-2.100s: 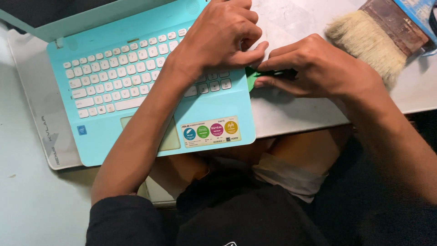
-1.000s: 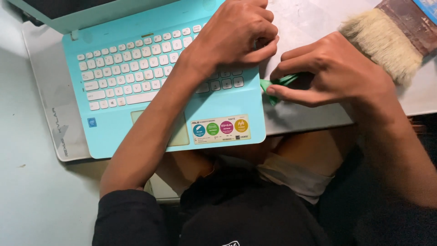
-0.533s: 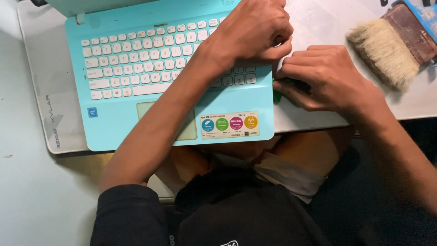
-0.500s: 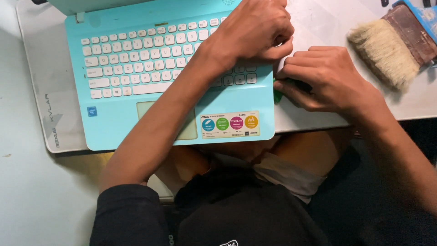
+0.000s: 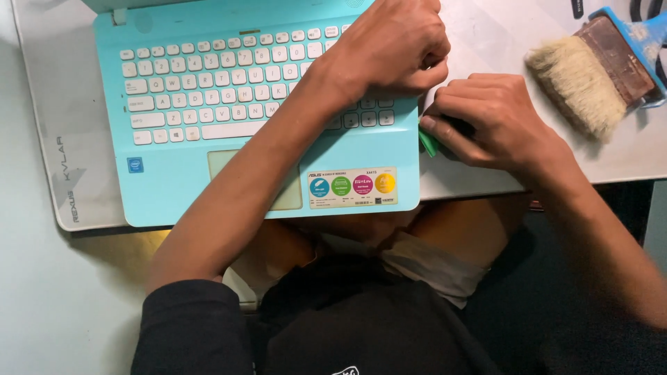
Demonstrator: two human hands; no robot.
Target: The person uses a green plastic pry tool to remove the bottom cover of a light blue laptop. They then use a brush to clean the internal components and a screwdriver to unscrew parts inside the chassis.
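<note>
Looks like a small electronics repair bench. Turquoise laptop (image 5: 257, 111) sits open on a grey work mat (image 5: 62, 173) w/ a dusting brush (image 5: 590, 76) beside it.

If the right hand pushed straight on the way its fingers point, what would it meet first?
Probably the laptop's right edge: the right hand points left with a green tool already against that edge, just below the left hand.

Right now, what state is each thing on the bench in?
Laptop: open, keyboard up, flat on the mat.
Grey mat: flat under the laptop.
Green tool: pinched in the right hand, at the laptop's right edge.
Left hand: pressing the keyboard's right end.
Brush: lying flat, untouched.
</note>
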